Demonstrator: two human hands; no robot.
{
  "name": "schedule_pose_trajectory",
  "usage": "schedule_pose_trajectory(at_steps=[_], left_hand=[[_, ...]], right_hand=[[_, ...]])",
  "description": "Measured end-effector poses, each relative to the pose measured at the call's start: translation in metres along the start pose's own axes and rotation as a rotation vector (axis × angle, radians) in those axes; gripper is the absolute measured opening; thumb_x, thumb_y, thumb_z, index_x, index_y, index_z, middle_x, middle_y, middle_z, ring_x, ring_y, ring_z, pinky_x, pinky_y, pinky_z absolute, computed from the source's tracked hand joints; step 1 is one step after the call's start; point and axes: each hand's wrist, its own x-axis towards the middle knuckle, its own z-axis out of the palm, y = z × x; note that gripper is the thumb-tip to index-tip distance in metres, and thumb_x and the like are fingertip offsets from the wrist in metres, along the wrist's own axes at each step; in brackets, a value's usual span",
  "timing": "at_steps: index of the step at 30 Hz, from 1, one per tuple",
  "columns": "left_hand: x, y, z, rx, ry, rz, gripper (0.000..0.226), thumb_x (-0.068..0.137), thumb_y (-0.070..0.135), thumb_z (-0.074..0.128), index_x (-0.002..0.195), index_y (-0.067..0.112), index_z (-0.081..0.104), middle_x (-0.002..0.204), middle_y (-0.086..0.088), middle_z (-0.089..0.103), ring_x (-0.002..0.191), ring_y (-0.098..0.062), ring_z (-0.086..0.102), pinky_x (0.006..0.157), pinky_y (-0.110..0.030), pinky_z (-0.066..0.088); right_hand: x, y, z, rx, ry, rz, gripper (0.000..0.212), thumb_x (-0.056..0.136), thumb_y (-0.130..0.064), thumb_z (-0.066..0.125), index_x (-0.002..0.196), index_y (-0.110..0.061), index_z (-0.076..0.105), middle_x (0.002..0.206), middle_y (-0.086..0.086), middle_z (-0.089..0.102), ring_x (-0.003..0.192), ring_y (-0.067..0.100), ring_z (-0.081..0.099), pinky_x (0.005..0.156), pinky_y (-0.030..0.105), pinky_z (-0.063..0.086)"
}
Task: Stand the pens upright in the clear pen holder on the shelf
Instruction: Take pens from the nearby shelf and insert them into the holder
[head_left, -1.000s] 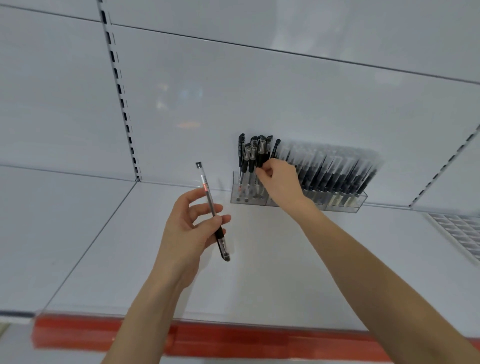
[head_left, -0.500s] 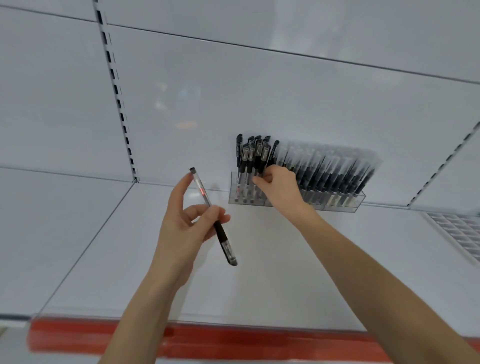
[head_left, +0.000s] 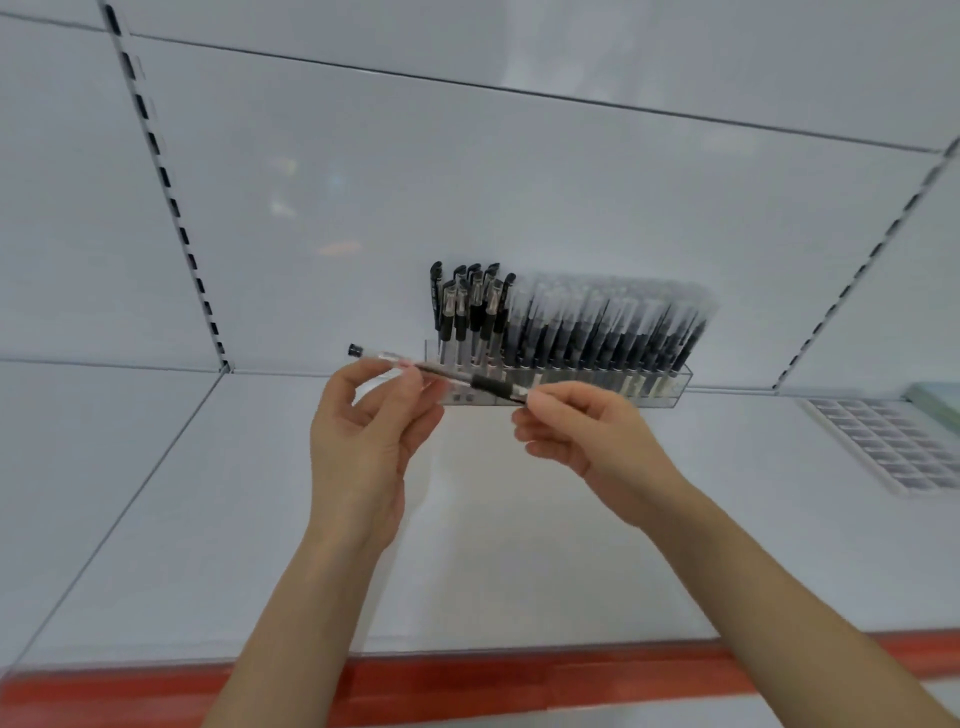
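White store shelf (head_left: 467, 571), seen from the front and a little below. Plain white back panel (head_left: 519, 182) behind it. A slotted upright strip (head_left: 171, 192) runs down the panel at far left, a second one (head_left: 857, 275) at far right. A red strip (head_left: 467, 686) lines the near edge of the shelf.

Clear pen holder (head_left: 670, 387): long, low, set on the shelf against the back panel, about centre. Its left end holds a cluster of black-capped pens (head_left: 470, 306), standing upright, caps up. The rest of the holder, out to the right end, is filled with a leaning row of sleeved pens (head_left: 613, 327); blurred, count unclear.

One loose pen (head_left: 491, 387): clear barrel, black grip, small black plug at its left end. It is held in the air in front of the holder's left half, nearly level, left end slightly higher. Cannot tell if it touches the holder.

Left hand (head_left: 363, 441): thumb and fingertips pinch the clear barrel near the plug end, other fingers curled loosely beneath.

Right hand (head_left: 587, 441): thumb and forefinger pinch the pen at its right end, just past the black grip; remaining fingers curled under. Both forearms rise from the near edge, bare.

Far right on the shelf, well apart from the holder: a pale tray (head_left: 883, 441) with a grid of small cells, partly cut off by the frame edge.
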Motion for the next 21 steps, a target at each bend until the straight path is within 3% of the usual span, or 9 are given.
schedule_pose_trajectory(at_steps=[3,6,7,9,11,16,21], left_hand=[[0.000,-0.003,-0.015,0.307,0.010,0.063,0.008,0.089,0.015,0.058,0.097,0.017,0.057,0.082,0.002,0.072,0.089,-0.016,0.070,0.080,-0.021,0.054],[0.000,-0.018,-0.035,1.068,-0.130,0.217,0.024,0.089,0.028,0.058,0.110,0.017,0.059,0.106,0.005,0.065,0.107,-0.018,0.059,0.081,-0.010,0.037],[-0.001,-0.026,-0.040,1.290,-0.234,0.244,0.039,0.089,0.038,0.054,0.120,0.014,0.056,0.120,0.000,0.060,0.118,-0.021,0.053,0.091,-0.014,0.034],[-0.003,-0.038,-0.044,1.635,-0.403,0.159,0.060,0.089,0.050,0.044,0.139,0.017,0.038,0.148,-0.007,0.035,0.139,-0.024,0.028,0.110,-0.036,0.025],[-0.005,-0.045,-0.047,1.877,-0.487,0.032,0.061,0.093,0.053,0.033,0.146,0.026,0.019,0.158,-0.004,0.008,0.146,-0.025,0.003,0.113,-0.048,0.014],[-0.007,-0.049,-0.052,1.945,-0.522,0.003,0.057,0.094,0.054,0.023,0.145,0.029,0.017,0.158,-0.004,0.003,0.145,-0.029,-0.002,0.113,-0.050,0.010],[-0.008,-0.049,-0.052,1.954,-0.514,0.010,0.057,0.095,0.054,0.023,0.145,0.029,0.018,0.158,-0.005,0.003,0.145,-0.029,-0.002,0.114,-0.050,0.009]], right_hand=[[0.007,-0.018,-0.028,0.091,0.101,-0.078,0.014,0.075,-0.015,0.061,0.086,-0.007,0.066,0.076,0.002,0.072,0.072,0.013,0.068,0.065,0.019,0.056],[0.021,-0.039,-0.045,0.016,0.267,-0.214,0.003,0.081,-0.009,0.062,0.082,-0.008,0.065,0.072,0.000,0.072,0.073,0.013,0.070,0.070,0.020,0.057],[0.025,-0.044,-0.046,-0.042,0.304,-0.254,0.003,0.083,-0.009,0.062,0.081,-0.009,0.065,0.071,0.000,0.072,0.072,0.013,0.070,0.071,0.020,0.057],[0.036,-0.052,-0.042,-0.166,0.351,-0.328,0.002,0.083,-0.009,0.064,0.085,-0.008,0.063,0.072,0.001,0.071,0.070,0.013,0.070,0.070,0.020,0.057],[0.046,-0.056,-0.034,-0.325,0.397,-0.416,0.006,0.083,-0.010,0.064,0.089,-0.009,0.062,0.077,0.003,0.068,0.068,0.011,0.069,0.068,0.020,0.056],[0.067,-0.059,-0.009,-0.652,0.345,-0.533,0.010,0.085,-0.014,0.060,0.095,-0.013,0.060,0.081,-0.005,0.063,0.081,0.016,0.067,0.080,0.028,0.055],[0.082,-0.058,0.003,-0.915,0.243,-0.529,0.024,0.089,-0.017,0.056,0.110,-0.005,0.060,0.100,0.006,0.064,0.089,0.017,0.061,0.090,0.029,0.049]])
